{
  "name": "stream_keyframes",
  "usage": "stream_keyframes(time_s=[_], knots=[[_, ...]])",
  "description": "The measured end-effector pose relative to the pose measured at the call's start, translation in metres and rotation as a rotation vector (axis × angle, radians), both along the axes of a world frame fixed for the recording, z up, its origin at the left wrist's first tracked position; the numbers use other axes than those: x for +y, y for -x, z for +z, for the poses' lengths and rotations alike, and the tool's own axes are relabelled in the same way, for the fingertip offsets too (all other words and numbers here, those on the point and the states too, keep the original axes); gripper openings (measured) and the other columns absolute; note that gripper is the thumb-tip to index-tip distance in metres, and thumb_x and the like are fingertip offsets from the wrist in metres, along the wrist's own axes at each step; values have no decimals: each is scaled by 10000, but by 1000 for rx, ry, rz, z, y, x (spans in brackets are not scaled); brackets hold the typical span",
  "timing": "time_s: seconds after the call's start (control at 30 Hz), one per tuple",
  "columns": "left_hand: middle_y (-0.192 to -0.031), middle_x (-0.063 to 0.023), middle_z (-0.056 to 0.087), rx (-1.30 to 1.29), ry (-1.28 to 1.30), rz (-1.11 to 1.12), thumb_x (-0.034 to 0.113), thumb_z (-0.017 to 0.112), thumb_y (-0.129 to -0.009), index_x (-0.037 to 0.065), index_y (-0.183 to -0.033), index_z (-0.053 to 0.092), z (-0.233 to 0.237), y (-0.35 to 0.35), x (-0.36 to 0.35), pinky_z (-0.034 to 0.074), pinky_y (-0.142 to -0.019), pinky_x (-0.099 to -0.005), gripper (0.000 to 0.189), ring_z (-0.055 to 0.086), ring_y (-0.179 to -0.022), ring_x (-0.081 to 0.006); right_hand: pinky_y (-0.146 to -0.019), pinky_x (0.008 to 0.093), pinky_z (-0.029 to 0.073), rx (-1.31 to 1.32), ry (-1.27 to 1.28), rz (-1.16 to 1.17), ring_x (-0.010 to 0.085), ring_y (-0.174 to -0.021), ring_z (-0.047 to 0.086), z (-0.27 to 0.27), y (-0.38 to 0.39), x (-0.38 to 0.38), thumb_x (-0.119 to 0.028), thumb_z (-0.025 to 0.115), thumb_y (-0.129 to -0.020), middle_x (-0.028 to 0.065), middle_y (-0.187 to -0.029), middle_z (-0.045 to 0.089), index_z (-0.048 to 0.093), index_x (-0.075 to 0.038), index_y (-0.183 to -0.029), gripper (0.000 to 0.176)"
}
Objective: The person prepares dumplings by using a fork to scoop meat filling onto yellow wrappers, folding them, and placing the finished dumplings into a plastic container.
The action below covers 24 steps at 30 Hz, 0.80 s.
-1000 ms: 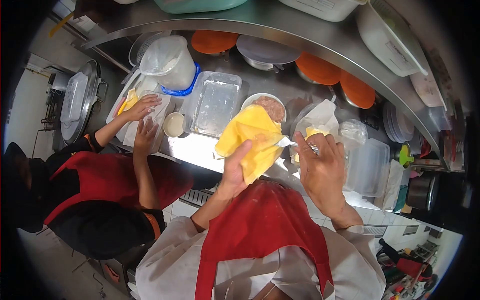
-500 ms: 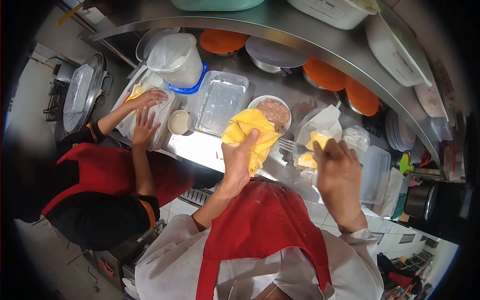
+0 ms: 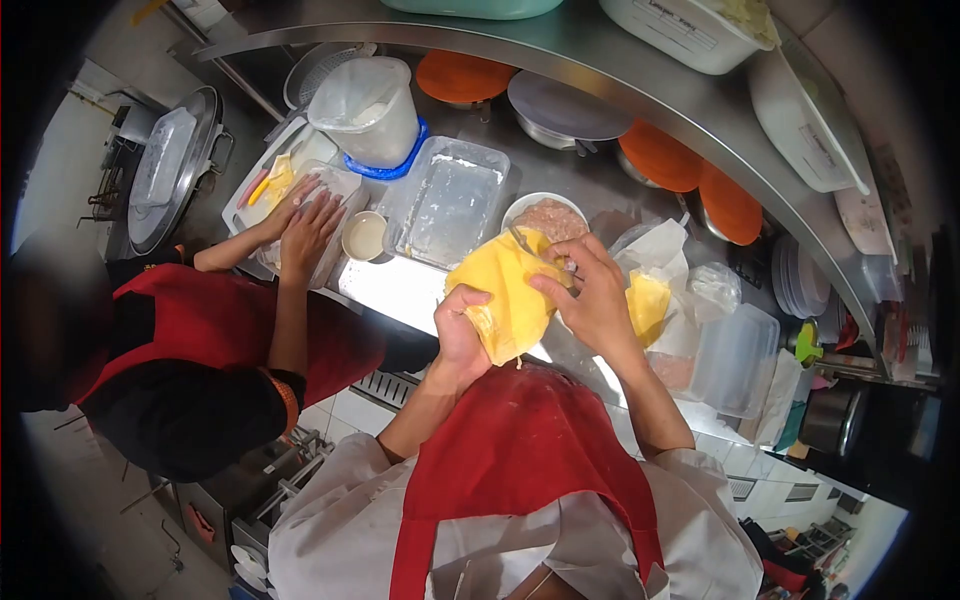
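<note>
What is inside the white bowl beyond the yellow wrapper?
Pinkish minced filling shows in the white bowl. The yellow wrapper and the right hand cover its near side, so how full it is cannot be seen.

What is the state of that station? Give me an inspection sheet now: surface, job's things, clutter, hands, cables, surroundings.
Surface: steel counter, crowded, a bare strip at its near edge.
Job's things: yellow wrapper held above the counter; bowl of minced filling just behind it; more yellow sheets in a bag at the right.
Clutter: clear tray, small cup, lidded tub, empty clear box.
Hands: left hand grips the wrapper from below; right hand pinches its upper edge.
Cables: nothing seen.
Surroundings: co-worker's hands on a tray at the left; shelf overhead.
</note>
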State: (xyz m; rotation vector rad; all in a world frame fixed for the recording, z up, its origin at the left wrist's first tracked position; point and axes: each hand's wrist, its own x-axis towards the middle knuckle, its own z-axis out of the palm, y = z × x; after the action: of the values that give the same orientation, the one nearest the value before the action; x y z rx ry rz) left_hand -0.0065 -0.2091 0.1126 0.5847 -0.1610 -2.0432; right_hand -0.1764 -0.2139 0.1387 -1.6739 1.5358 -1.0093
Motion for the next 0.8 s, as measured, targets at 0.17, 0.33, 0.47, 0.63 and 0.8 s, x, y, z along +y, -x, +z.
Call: stream_keyframes(time_s=[0.17, 0.33, 0.47, 0.63, 0.8], knots=[[-1194, -185, 574, -44, -16, 23, 186, 455, -795, -36, -1294, 445, -6, -4, 4, 496, -917, -412, 547, 597, -1075, -311, -733, 412, 456, 125, 29, -9, 350, -804, 572, 3, -5, -1, -163, 754, -753, 157, -873, 556, 577, 16, -940, 313], [-1201, -180, 574, -143, -45, 14, 224, 494, -864, -28, -1286, 451, -27, -9, 8, 498, -917, -410, 494, 605, -1063, -304, -744, 413, 454, 182, -91, 75, 358, -847, 598, 0, -12, -8, -195, 738, -771, 197, -901, 603, 592, 33, -925, 311], [-1198, -178, 578, -187, -111, 60, 252, 517, -880, -23, -1293, 447, -29, -13, 11, 503, -912, -410, 501, 607, -1059, -304, -723, 378, 465, 19, -239, 195, 292, -780, 630, -19, -1, -22, -244, 684, -836, 172, -834, 646, 627, 42, -907, 300], [-1179, -176, 591, -197, -156, 93, 236, 512, -886, -23, -1275, 463, -36, -20, 16, 518, -882, -409, 470, 619, -1036, -304, -679, 339, 462, -57, -426, 220, 135, -696, 587, -13, 4, -34, -285, 616, -898, 97, -738, 657, 648, 28, -919, 316], [-1161, -192, 605, -153, -194, 118, 259, 501, -872, -28, -1274, 466, -33, -19, 15, 536, -848, -425, 495, 638, -1000, -315, -700, 334, 464, -92, -349, 278, 134, -743, 597, -16, 9, -33, -237, 633, -880, 115, -782, 664, 643, 36, -943, 280]])
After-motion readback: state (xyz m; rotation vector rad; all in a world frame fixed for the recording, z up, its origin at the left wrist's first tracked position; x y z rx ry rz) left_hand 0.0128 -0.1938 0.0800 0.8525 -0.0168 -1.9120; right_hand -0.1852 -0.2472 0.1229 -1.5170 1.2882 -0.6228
